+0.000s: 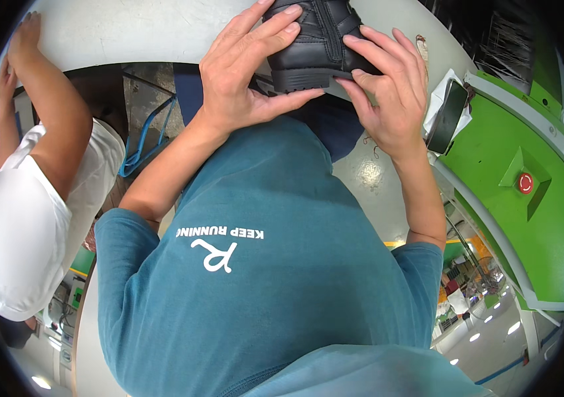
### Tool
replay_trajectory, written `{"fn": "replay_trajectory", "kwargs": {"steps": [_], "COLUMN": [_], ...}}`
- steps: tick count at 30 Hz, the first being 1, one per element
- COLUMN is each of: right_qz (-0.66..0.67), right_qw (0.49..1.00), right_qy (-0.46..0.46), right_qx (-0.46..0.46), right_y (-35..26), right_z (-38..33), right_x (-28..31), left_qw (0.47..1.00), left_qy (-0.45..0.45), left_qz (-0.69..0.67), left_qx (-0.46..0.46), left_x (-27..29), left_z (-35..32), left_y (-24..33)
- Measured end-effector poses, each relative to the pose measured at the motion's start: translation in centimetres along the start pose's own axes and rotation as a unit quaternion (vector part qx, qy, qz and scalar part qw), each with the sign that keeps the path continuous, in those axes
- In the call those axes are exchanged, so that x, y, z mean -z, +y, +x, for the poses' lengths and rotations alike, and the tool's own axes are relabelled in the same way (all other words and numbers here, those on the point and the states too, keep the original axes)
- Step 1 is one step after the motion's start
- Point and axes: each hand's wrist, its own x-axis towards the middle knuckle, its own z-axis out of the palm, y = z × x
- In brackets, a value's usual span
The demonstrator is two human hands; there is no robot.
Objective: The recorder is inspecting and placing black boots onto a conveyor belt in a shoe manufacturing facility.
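Observation:
A black boot (303, 56) with a side zipper and a chunky ridged sole stands at the top of the head view, at the edge of the pale table. Its upper end runs out of the picture. My left hand (239, 73) lies along the boot's left side, fingertips on the black upper and thumb stretched below the heel. On the other side, my right hand (391, 89) touches the boot with its fingertips, its thumb near the sole's edge. Both hands hold the boot between them.
To the left, a co-worker in a white shirt (24, 231) rests an arm on the pale table (136, 33). A green machine (494, 159) with a red push button (525, 183) stands at right. A dark phone-like slab (447, 116) lies on white paper beside it.

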Motion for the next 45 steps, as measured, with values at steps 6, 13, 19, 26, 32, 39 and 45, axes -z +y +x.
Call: {"fn": "replay_trajectory", "kwargs": {"steps": [6,13,19,26,32,39,45], "right_qz": [-0.027,-0.066,-0.082,-0.047,0.079,0.176,0.187], "right_qw": [0.999,0.997,0.996,0.993,0.943,0.975,0.948], "right_qy": [0.04,0.041,0.007,-0.066,-0.048,0.02,-0.103], "right_qx": [-0.003,0.017,-0.037,-0.088,-0.319,-0.131,-0.237], "right_y": [-0.7,-1.2,-2.3,-2.3,-1.6,2.7,-1.5], "right_z": [-0.9,-1.1,0.4,2.4,4.1,2.1,6.1], "right_x": [-0.7,-1.0,-0.6,0.7,0.9,2.7,9.3], "left_qw": [1.0,0.999,0.997,0.995,0.991,0.918,0.89], "left_qy": [0.012,0.021,0.012,0.052,0.086,-0.251,-0.291], "left_qz": [-0.009,0.015,0.016,-0.002,-0.042,0.124,0.142], "left_qx": [0.022,0.029,0.069,0.086,0.091,0.282,0.32], "left_x": [-0.3,-0.5,-0.4,-0.4,-1.5,1.7,2.5], "left_z": [-0.7,-0.9,-0.8,-1.4,-0.7,6.5,7.9], "left_y": [0.0,0.3,0.8,1.2,1.7,5.2,6.9]}}
